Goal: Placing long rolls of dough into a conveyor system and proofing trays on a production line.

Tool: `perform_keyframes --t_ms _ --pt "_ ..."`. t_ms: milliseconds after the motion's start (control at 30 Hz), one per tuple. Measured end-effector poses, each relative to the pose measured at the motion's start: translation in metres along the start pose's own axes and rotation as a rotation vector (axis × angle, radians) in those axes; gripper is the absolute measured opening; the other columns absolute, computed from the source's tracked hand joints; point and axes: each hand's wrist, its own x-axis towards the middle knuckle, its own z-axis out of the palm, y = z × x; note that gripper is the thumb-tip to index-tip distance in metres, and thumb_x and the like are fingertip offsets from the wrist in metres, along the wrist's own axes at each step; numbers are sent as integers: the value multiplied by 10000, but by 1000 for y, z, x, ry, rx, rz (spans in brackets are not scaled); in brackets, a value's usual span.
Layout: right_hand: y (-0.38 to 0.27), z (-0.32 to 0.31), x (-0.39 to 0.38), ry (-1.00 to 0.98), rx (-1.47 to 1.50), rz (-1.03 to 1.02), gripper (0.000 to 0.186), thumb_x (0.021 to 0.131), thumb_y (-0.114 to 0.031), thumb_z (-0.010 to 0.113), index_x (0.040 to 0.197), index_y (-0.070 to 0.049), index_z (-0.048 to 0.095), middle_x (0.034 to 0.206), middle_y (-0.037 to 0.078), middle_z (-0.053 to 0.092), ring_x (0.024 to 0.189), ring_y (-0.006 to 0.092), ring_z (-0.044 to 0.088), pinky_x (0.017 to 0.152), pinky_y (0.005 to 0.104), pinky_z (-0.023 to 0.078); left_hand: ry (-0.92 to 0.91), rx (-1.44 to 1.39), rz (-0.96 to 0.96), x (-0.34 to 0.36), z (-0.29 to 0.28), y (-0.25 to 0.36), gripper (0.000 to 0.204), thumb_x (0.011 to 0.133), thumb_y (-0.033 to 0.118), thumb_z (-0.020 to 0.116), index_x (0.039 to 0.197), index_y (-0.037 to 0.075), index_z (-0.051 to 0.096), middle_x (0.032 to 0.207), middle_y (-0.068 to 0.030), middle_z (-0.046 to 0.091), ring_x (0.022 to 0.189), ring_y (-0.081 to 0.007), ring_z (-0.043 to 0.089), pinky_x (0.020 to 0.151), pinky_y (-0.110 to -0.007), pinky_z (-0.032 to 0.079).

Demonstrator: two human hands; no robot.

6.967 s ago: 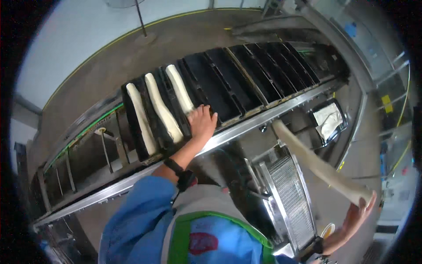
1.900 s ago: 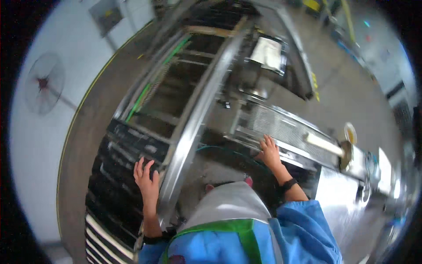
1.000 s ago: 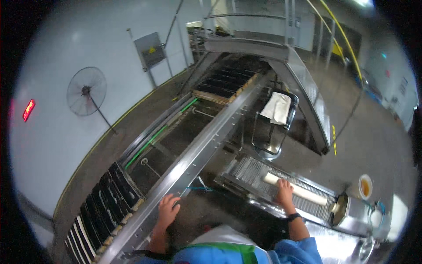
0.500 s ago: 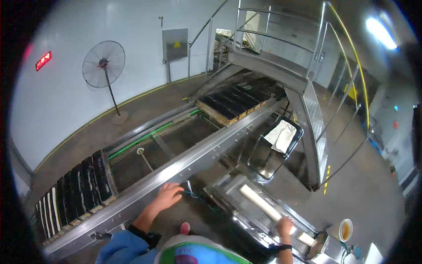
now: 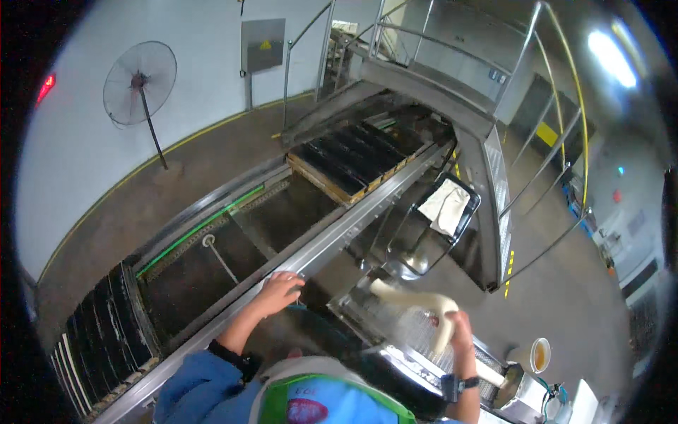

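A long, pale strip of what looks like dough (image 5: 413, 298) hangs bent from my right hand (image 5: 461, 331), which is closed around it. One length of the strip reaches away to the far left; a shorter length droops toward the mesh belt (image 5: 397, 324) below. My left hand (image 5: 280, 292) holds nothing, fingers loosely apart, beside the near metal rail (image 5: 321, 256) of the large conveyor; I cannot tell whether it touches. Just right of my right wrist, a second pale strip (image 5: 490, 372) lies against the metal outlet (image 5: 521, 393) at the belt's end.
Black trays (image 5: 357, 159) sit on the far conveyor; more trays (image 5: 106, 325) at left have pale strips at their outer end. A chair (image 5: 445, 212) holds a white cloth. Metal steps (image 5: 491, 191), a standing fan (image 5: 141, 81) and a white bucket (image 5: 540, 355) stand around.
My right hand has lifted the strip off the mesh belt, and it now bends. Another strip extends farther from the outlet. My left hand stays near the rail. The view has shifted slightly.
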Motion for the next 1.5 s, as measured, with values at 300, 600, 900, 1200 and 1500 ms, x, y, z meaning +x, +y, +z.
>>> perform_keyframes --t_ms 300,600,900,1200,1500 --pt "-97 165 110 -69 -220 -32 420 768 -273 553 1034 42 475 795 90 572 638 137 578 541 233 475 94 -68 -87 -23 -37 -46 301 745 160 544 1044 129 528 1167 -102 444 1084 -299 381 917 -393 311" --pt "-125 286 204 -171 -112 -325 406 759 -212 544 1086 14 459 849 90 565 673 152 577 580 245 474 351 -97 -327 -105 -81 -83 262 758 166 532 1014 115 550 1142 -114 471 1048 -306 422 896 -396 320" --pt "-53 318 287 -91 -675 -666 545 755 -242 630 1194 -30 386 1324 132 223 1055 257 453 785 334 445 375 -65 -478 -102 -75 -85 247 755 167 546 997 120 553 1128 -100 480 1029 -297 437 864 -396 349" --pt "76 -16 152 64 -1499 -162 643 632 -67 647 1204 -48 354 1271 243 281 1167 390 301 928 419 337 224 -72 -205 26 -34 -83 259 764 177 548 1021 146 540 1217 -82 408 1143 -277 342 930 -412 264" --pt "130 -102 -45 347 -1792 552 718 629 -160 653 1264 -159 318 1321 98 289 1223 308 249 905 534 302 530 399 -147 135 19 -118 228 812 281 470 853 105 609 984 -14 567 1068 -206 422 946 -411 214"
